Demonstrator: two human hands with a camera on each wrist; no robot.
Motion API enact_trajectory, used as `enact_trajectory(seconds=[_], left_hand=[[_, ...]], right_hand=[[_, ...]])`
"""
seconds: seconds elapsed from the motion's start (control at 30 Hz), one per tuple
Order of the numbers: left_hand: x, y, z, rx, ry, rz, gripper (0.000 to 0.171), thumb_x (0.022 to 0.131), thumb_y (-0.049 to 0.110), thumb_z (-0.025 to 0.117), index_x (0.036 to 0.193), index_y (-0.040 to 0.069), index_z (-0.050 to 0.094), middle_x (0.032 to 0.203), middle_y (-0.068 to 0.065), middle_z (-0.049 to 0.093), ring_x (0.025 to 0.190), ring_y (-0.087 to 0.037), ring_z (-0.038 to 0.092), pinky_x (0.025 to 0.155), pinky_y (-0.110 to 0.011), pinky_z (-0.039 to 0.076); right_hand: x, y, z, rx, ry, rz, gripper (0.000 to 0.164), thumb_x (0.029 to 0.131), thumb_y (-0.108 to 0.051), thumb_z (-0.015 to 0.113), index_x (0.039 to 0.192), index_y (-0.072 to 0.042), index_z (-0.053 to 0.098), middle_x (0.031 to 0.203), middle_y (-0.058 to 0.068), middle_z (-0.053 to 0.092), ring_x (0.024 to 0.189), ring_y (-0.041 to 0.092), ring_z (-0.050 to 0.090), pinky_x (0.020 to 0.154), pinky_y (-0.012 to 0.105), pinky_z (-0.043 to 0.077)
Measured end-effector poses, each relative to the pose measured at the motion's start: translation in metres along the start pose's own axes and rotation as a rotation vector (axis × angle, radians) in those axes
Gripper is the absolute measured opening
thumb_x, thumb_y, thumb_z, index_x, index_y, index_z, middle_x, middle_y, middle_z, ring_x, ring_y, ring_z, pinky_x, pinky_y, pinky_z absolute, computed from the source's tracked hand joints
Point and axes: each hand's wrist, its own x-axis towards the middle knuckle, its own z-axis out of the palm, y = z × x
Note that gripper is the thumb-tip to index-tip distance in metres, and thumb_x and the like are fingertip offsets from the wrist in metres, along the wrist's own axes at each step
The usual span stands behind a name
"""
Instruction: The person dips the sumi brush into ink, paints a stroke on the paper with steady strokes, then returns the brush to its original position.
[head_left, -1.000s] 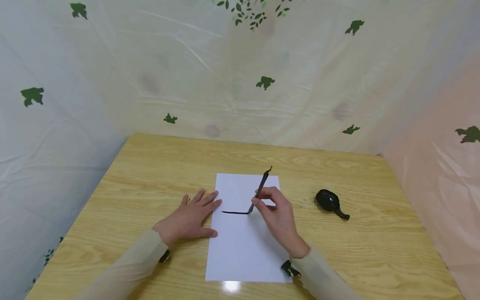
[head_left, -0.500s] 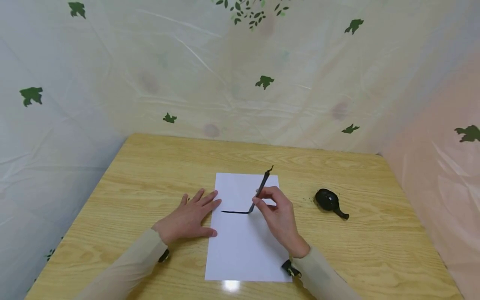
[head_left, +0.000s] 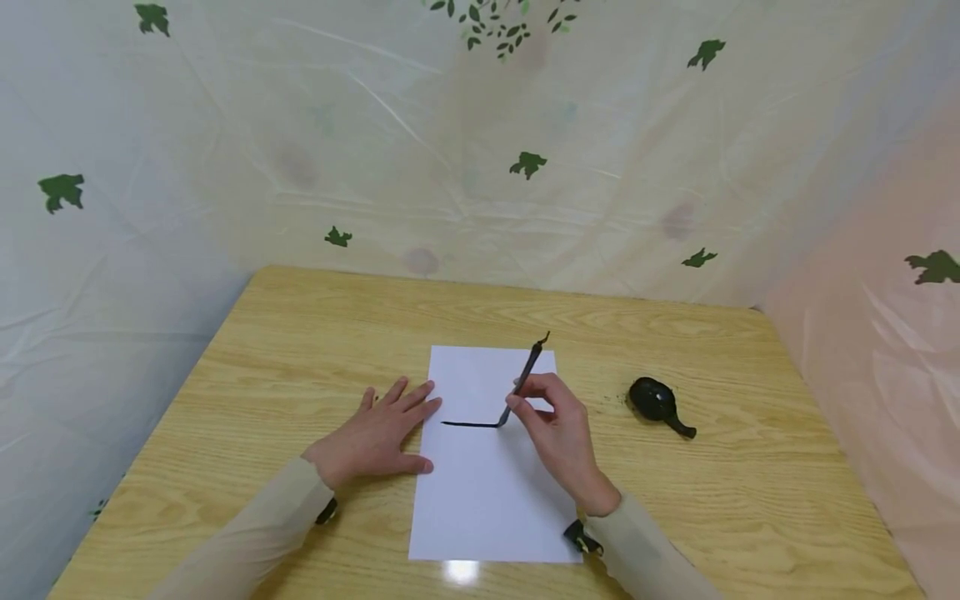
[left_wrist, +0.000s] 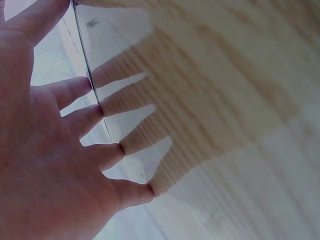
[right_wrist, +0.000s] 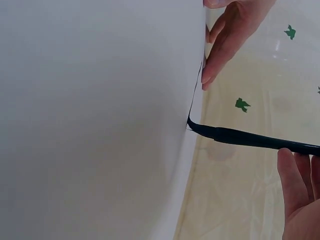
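Observation:
My right hand pinches a black writing brush between thumb and fingers. The brush leans, its bent tip on a white sheet of paper at the right end of a thin black ink line. In the right wrist view the bristles bend against the paper. My left hand lies flat with spread fingers at the paper's left edge, its thumb and nearest fingertips on the sheet. The left wrist view shows the palm side of the left hand, fingertips down on the tabletop.
A glossy black gourd-shaped dish with a short handle sits on the wooden table, right of the paper, dark specks beside it. A pale curtain with green bird shapes hangs behind the table and along both sides.
The brush has crept slightly right over the paper, lengthening the ink line a little. The left hand has stayed in place; the whole head view has shifted slightly.

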Motion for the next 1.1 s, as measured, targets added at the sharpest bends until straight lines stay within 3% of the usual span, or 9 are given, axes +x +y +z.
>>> enact_trajectory(seconds=[1.1], left_hand=[[0.0,-0.002,0.002,-0.008,-0.001,0.005,0.088,0.092,0.052,0.074,0.162,0.014,0.036,0.172,-0.008,0.021,0.157,-0.045,0.009,0.114,-0.078,0.01]], right_hand=[[-0.003,0.005,-0.011,-0.009,0.032,-0.03,0.024,0.09,0.0,0.077,0.111,-0.008,0.069,0.101,0.001,0.071,0.095,0.016,0.072,0.07,0.028,0.061]])
